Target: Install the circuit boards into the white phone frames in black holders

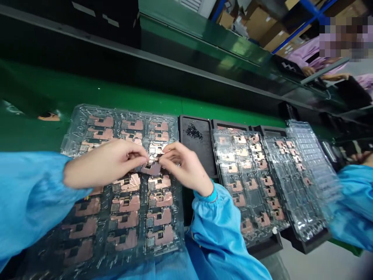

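Note:
Over a clear plastic tray (142,237) I hold up a small circuit board (151,168) with a dull coppery-grey face. My left hand (112,161) pinches its left end between thumb and fingertips. At its right end, the thumb and fingers of my right hand (188,165) are closed in a pinch; whether they grip the board or a tiny piece on it is hard to make out. Rows of copper-faced circuit boards (125,219) sit in the tray's pockets below and around my hands, some of them covered by my left arm.
Right of my tray lies a black tray (199,149) with a pile of small black bits (194,132). Further right are more clear trays (253,194) of boards. A co-worker's blue sleeve (354,206) reaches in at the right edge. Behind runs a dark rail (175,66).

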{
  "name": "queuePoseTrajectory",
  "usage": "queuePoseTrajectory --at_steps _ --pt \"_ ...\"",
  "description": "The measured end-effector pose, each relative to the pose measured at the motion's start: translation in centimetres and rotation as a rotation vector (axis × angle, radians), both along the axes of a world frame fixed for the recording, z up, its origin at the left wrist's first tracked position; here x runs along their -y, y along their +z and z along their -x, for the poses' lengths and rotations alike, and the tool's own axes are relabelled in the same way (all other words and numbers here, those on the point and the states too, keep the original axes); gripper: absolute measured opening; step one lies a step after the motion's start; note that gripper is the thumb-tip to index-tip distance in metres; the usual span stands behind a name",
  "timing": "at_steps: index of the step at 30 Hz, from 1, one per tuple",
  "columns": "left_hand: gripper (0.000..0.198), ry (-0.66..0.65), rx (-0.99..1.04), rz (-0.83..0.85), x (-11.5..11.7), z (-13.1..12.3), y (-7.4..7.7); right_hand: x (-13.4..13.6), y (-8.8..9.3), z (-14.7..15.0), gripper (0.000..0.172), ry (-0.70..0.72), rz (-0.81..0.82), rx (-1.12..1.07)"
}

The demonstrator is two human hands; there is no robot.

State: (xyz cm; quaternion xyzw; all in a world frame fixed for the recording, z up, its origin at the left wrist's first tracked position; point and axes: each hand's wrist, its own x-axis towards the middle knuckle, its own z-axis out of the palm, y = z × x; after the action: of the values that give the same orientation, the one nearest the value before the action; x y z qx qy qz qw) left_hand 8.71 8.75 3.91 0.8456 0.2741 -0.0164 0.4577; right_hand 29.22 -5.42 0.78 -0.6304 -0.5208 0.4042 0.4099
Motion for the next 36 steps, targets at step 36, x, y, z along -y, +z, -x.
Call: queuePoseTrajectory --at_steps 36 --pt "0.034 -0.055 -0.062 -0.649 -0.5 -5.6 -3.6 -0.5 -2.0 -7.1 0.013 -0.193 -0.106 0.769"
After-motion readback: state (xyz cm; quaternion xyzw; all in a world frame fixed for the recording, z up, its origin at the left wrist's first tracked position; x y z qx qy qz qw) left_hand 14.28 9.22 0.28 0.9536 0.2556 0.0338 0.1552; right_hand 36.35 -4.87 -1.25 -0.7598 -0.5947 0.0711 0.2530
